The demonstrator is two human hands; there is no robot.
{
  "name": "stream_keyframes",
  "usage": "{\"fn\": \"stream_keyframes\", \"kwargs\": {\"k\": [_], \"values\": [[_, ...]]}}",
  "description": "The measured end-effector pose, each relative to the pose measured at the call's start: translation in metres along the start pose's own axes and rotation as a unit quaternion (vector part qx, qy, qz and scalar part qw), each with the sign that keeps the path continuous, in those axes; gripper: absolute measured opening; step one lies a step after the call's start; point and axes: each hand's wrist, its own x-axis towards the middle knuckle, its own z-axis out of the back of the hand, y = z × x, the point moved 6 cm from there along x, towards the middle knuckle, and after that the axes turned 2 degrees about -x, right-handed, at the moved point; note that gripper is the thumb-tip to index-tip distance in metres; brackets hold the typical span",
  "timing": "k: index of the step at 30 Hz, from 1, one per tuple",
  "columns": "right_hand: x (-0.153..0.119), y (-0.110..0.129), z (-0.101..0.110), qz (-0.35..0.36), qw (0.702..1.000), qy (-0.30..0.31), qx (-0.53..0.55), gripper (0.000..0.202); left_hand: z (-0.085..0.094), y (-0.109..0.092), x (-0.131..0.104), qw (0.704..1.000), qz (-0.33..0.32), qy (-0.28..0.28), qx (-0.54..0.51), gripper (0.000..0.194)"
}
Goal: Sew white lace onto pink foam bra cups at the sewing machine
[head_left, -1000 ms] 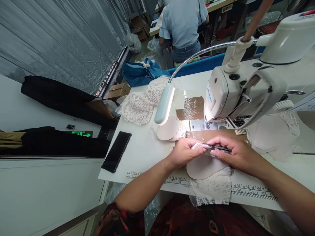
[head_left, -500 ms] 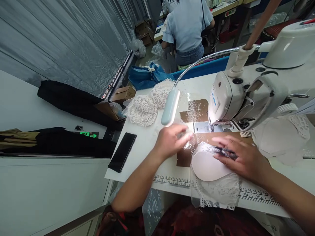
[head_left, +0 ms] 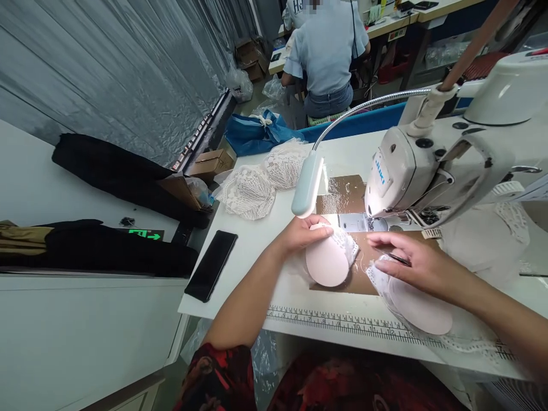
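Observation:
My left hand point(head_left: 309, 233) pinches the upper edge of a pale pink bra cup point(head_left: 327, 262) with white lace along its right side. The cup lies over a brown patch in front of the sewing machine point(head_left: 396, 171). My right hand point(head_left: 405, 257) is closed around a small dark metal tool point(head_left: 398, 258), seemingly thread snips, mostly hidden by the fingers. Beneath that hand lies a second lace-edged bra cup point(head_left: 422, 308), its lace reaching toward the table's front edge. Whether the right fingers also grip this cup, I cannot tell.
A lamp point(head_left: 307, 185) on a bendy neck hangs just above my left hand. Lace cups point(head_left: 248, 191) lie at the back left, a black phone point(head_left: 211, 265) at the left edge. More white lace fabric point(head_left: 483, 240) sits right of the machine. A person point(head_left: 327, 57) sits beyond the table.
My left hand, formerly without a cup, now holds one left of the right hand. The other cup has shifted right and turned under my right hand, which keeps the dark tool.

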Motion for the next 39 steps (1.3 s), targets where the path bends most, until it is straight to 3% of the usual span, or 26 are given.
{"fn": "stream_keyframes", "kwargs": {"k": [3, 5, 8, 12, 17, 23, 28, 39], "values": [[0.020, 0.006, -0.016, -0.034, 0.997, 0.006, 0.066, 0.060, -0.002, 0.002, -0.001, 0.999, -0.002, 0.030, -0.016, 0.030], [0.027, 0.011, -0.025, -0.033, 0.994, 0.036, 0.102, 0.048, -0.003, 0.002, -0.001, 0.999, -0.016, 0.052, -0.005, 0.029], [0.027, 0.015, -0.030, -0.022, 0.990, 0.061, 0.128, 0.031, -0.006, -0.003, -0.002, 0.992, -0.088, 0.079, 0.048, 0.029], [0.020, 0.012, -0.028, -0.030, 0.990, 0.052, 0.130, 0.032, -0.024, -0.012, -0.004, 0.973, -0.166, 0.091, 0.135, 0.057], [0.018, 0.013, -0.027, -0.024, 0.994, 0.050, 0.098, 0.038, -0.045, -0.003, 0.001, 0.976, -0.109, 0.143, 0.122, 0.032], [0.015, 0.002, -0.008, -0.004, 0.999, 0.012, 0.039, 0.044, -0.047, 0.007, 0.002, 0.986, -0.031, 0.162, 0.015, 0.030], [0.011, -0.014, -0.005, -0.036, 0.998, 0.042, 0.042, 0.046, -0.049, 0.006, 0.001, 0.986, -0.018, 0.162, -0.030, 0.030], [0.017, 0.011, -0.012, -0.005, 0.998, 0.057, 0.001, 0.024, -0.050, 0.010, 0.003, 0.986, 0.012, 0.162, -0.024, 0.035]]}}
